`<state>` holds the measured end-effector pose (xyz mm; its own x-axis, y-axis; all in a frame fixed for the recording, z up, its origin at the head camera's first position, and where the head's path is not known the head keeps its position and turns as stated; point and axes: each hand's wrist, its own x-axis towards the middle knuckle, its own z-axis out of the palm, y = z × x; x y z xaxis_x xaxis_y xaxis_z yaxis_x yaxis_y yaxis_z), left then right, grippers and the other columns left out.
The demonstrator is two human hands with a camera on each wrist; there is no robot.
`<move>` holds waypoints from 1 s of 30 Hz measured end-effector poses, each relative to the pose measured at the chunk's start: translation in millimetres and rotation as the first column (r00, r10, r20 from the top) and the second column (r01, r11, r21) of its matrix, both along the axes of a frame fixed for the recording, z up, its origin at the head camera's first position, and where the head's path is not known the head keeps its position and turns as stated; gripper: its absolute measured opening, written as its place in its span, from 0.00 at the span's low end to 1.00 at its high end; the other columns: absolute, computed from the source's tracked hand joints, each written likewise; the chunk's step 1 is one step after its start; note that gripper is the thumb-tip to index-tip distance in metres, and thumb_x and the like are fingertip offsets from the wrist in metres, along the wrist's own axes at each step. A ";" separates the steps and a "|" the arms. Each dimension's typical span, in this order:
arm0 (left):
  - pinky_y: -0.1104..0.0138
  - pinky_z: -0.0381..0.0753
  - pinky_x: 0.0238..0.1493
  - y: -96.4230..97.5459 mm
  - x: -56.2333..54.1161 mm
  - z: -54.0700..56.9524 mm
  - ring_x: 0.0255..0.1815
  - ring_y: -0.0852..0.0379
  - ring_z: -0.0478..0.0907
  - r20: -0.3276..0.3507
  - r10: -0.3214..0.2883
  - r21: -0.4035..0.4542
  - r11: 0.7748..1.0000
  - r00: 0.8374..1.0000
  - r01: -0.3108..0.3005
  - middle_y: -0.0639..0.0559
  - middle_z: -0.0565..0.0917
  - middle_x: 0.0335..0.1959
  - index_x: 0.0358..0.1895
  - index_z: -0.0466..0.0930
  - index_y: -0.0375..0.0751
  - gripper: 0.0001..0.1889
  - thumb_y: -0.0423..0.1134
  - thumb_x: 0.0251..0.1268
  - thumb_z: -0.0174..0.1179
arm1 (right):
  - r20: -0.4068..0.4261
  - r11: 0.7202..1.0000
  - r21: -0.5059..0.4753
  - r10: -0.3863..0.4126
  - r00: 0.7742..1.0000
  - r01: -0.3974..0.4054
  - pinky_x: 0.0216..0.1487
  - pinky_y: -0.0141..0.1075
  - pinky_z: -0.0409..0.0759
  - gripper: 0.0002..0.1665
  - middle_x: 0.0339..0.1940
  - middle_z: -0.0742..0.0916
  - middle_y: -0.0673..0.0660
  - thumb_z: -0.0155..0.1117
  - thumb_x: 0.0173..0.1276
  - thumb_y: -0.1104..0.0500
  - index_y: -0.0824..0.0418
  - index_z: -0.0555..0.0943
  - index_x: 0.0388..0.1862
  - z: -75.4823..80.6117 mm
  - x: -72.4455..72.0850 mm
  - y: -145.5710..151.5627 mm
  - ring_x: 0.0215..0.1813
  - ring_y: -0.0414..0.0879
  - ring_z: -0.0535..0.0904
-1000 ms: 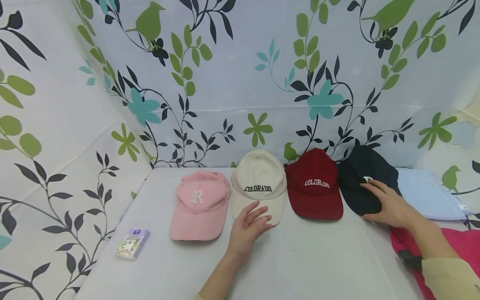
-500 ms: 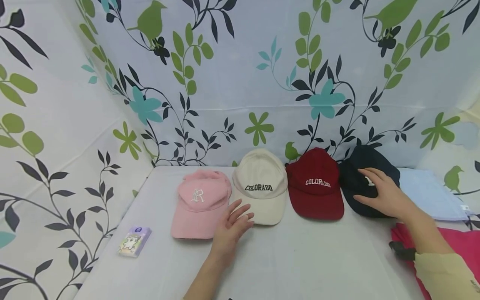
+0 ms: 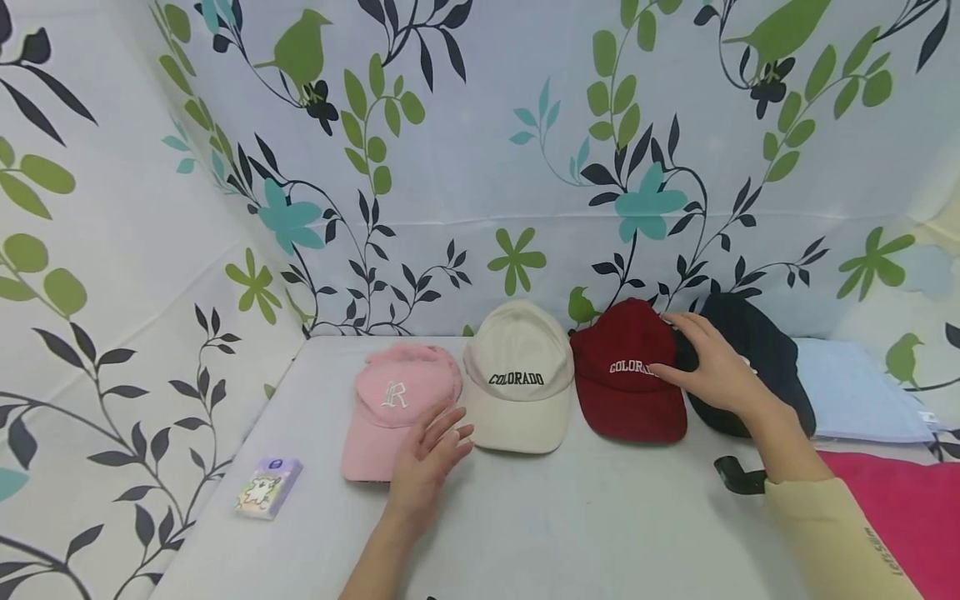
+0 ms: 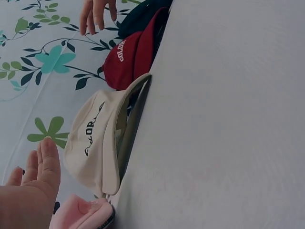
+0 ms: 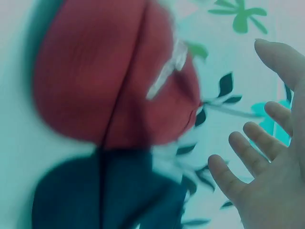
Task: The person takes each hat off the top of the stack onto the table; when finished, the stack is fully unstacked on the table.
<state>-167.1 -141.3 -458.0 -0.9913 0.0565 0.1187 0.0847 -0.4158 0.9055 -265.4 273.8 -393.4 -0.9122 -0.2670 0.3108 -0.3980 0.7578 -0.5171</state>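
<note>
Four caps stand in a row at the back of the white table: a pink cap (image 3: 401, 379), a cream cap (image 3: 517, 346) lettered COLORADO, a maroon cap (image 3: 630, 329) with the same word, and a dark cap (image 3: 757, 329). My left hand (image 3: 423, 462) hovers at the pink cap's brim, fingers loosely extended and holding nothing. In the left wrist view the same hand (image 4: 35, 183) is apart from the cream cap. My right hand (image 3: 716, 367), fingers spread, is in front of the maroon and dark caps, partly covering both. The right wrist view shows this hand (image 5: 267, 167) clear of them.
A small purple box (image 3: 270, 487) with a cartoon animal lies at the left of the table. Folded light blue fabric (image 3: 858, 392) sits right of the dark cap, and bright pink fabric (image 3: 900, 500) lies nearer. A patterned cloth (image 3: 450, 167) hangs behind the caps.
My right hand has moved left, from over the dark cap to the maroon cap's edge. My left hand has slid left from the cream cap's brim to the pink one's.
</note>
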 end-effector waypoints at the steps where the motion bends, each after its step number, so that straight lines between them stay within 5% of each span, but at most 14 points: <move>1: 0.58 0.79 0.60 -2.9 0.2 -0.6 0.59 0.49 0.79 -0.009 0.005 -0.003 1.000 1.000 -0.005 0.31 0.70 0.68 0.75 0.54 0.24 0.32 0.27 0.72 0.55 | 0.005 1.000 -0.019 0.007 1.000 -0.007 0.61 0.71 0.67 0.49 0.74 0.65 0.70 0.75 0.64 0.51 0.64 0.61 0.77 0.4 -1.4 -6.2 0.72 0.69 0.60; 17: 0.57 0.78 0.60 -60.3 12.0 -2.3 0.59 0.51 0.80 -0.066 0.123 -0.074 0.989 0.990 -0.127 0.34 0.72 0.68 0.76 0.53 0.27 0.30 0.26 0.75 0.52 | 0.006 0.980 -0.142 0.138 0.990 -0.136 0.67 0.60 0.69 0.50 0.75 0.67 0.61 0.75 0.62 0.53 0.57 0.62 0.79 10.8 -17.8 -105.0 0.74 0.58 0.61; 30: 0.62 0.78 0.60 -113.5 45.4 -3.7 0.58 0.56 0.80 0.047 0.234 -0.058 0.971 0.971 -0.231 0.48 0.80 0.63 0.75 0.54 0.34 0.29 0.29 0.77 0.53 | 0.053 0.932 -0.248 0.285 0.957 -0.264 0.67 0.55 0.70 0.45 0.73 0.71 0.59 0.73 0.66 0.51 0.58 0.65 0.78 0.4 -26.6 -171.4 0.69 0.57 0.69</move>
